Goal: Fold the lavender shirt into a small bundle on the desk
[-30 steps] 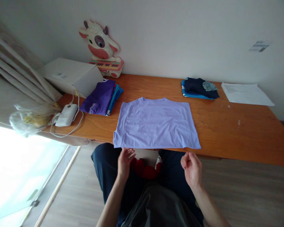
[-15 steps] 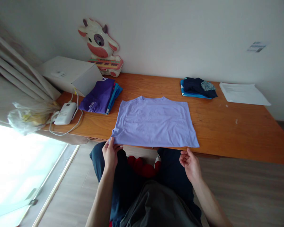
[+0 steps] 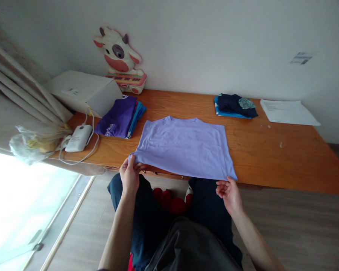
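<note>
A lavender T-shirt [image 3: 183, 146] lies spread on the wooden table, its neckline toward the wall and its lower edge along the table's front. Its near left corner is pinched between the thumb and fingers of my left hand [image 3: 130, 175], which holds that corner slightly raised. At the near right corner, my right hand [image 3: 229, 194] grips the hem between thumb and forefinger, the other fingers curled below. The hem sags a little between both hands.
Folded purple clothes [image 3: 117, 116] lie left, beside a white box [image 3: 84, 90], a cow toy keyboard [image 3: 122, 62], a white corded device [image 3: 79, 138] and a plastic bag [image 3: 39, 143]. Folded dark clothes [image 3: 235, 105] and white papers [image 3: 288, 111] sit back right on the table [image 3: 285, 162].
My left hand has lifted the shirt's near left corner, moving slightly up and left. My right hand has shifted right and taken hold of the near right corner.
</note>
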`<action>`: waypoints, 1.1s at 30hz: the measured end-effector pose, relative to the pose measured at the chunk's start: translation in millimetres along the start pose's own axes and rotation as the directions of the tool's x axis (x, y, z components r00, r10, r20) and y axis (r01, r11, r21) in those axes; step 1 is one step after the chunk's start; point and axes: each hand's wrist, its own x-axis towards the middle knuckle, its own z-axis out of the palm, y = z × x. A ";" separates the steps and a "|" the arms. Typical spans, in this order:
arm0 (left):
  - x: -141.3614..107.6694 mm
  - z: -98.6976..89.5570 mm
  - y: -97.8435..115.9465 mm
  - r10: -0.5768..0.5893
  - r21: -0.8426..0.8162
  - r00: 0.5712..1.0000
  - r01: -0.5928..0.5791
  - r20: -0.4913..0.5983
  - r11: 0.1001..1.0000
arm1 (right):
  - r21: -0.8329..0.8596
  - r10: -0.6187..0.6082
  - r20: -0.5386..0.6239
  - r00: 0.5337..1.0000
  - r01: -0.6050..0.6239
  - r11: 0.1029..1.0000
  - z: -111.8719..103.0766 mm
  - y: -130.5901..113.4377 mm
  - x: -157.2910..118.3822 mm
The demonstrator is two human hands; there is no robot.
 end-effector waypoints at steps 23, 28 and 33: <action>1.7 -22.1 16.7 0.050 0.187 0.989 -0.075 0.138 0.979 | -0.118 -0.445 -0.112 0.888 0.433 0.894 -21.6 -34.4 -5.5; 1.4 -23.0 25.6 -0.007 0.187 0.964 -0.044 0.264 0.981 | -0.227 -0.684 -0.118 0.720 0.651 0.724 -21.3 -54.4 -9.9; 1.5 -27.4 32.7 -0.017 0.140 0.951 -0.027 0.309 0.990 | -0.136 -0.706 0.029 0.708 0.702 0.699 -23.8 -82.1 4.7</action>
